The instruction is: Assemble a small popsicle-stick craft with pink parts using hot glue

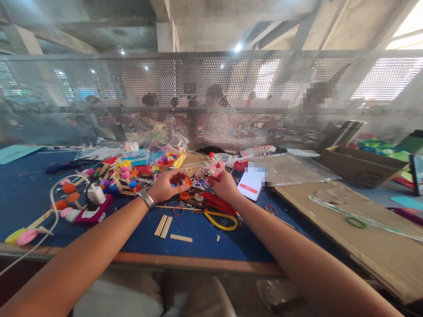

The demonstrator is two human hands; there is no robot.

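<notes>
My left hand (169,185), with a metal-banded watch on its wrist, reaches over the cluttered middle of the table. Its fingers are curled, with a small orange piece (188,181) at the tips; its kind is unclear. Opposite it, my right hand (224,187) is closed around a pink curved piece (218,168), mostly hidden by the fingers. Below the hands lie an orange ring (184,196), a red pouch (218,203) and a yellow loop (223,221). Several craft sticks (163,226) lie side by side nearer me, beside a single flat stick (181,238).
Stick models with coloured discs (124,176) stand at left, near a purple power block (94,211) with a white plug and cable. A phone (250,182) lies right of my hands. Cardboard (360,229) and an open box (361,165) occupy the right. A perforated metal screen (198,101) closes the back.
</notes>
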